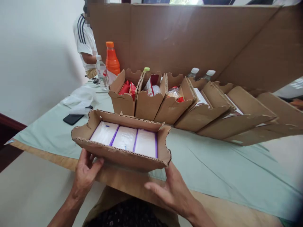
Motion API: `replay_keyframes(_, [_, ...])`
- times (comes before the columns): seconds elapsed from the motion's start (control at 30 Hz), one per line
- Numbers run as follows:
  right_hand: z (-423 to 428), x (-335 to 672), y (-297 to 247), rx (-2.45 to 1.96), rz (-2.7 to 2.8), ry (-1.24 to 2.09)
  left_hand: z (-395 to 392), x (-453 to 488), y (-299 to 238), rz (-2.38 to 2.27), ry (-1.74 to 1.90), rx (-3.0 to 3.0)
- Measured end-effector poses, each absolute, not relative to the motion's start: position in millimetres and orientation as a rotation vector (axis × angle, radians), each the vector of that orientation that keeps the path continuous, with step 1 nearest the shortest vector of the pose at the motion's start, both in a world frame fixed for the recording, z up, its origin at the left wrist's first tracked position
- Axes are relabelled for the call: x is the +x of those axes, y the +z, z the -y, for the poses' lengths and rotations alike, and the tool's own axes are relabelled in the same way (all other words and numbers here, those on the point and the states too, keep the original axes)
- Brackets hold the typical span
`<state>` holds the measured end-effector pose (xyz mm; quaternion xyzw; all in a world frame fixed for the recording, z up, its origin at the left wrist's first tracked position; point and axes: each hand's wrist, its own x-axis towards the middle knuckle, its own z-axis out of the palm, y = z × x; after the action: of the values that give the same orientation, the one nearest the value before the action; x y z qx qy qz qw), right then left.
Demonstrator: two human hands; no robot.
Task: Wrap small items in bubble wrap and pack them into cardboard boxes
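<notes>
I hold a shallow cardboard tray (123, 157) above the near edge of the table, with three white packets (125, 138) edged in purple lying side by side in it. My left hand (85, 173) grips the tray's lower left corner from below, thumb up against its front wall. My right hand (172, 189) supports the lower right corner, fingers partly spread beneath it.
A row of open cardboard boxes (149, 104) with red and white snack packs stands behind the tray. A tall cardboard wall (189, 37) backs them. An orange bottle (112, 61), clear water bottles (101, 74) and a black phone (73, 119) sit at left on the green tablecloth (213, 164). Another person (85, 44) sits far left.
</notes>
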<state>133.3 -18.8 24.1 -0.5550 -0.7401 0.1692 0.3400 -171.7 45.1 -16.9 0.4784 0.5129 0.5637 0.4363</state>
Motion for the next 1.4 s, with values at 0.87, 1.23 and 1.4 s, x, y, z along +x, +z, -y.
replay_keyframes(0.87, [-15,227,-26,-2.192,1.234,0.306,-258,-231,-1,-2.237,1.058,1.813])
replay_keyframes(1.23, [18,208,-5,-1.869,0.99,-0.081,-98,-218,33,-1.426,1.417,1.367])
replay_keyframes(1.4, [41,167,-6,-1.461,1.205,0.683,-54,-181,39,-0.899,0.899,1.463])
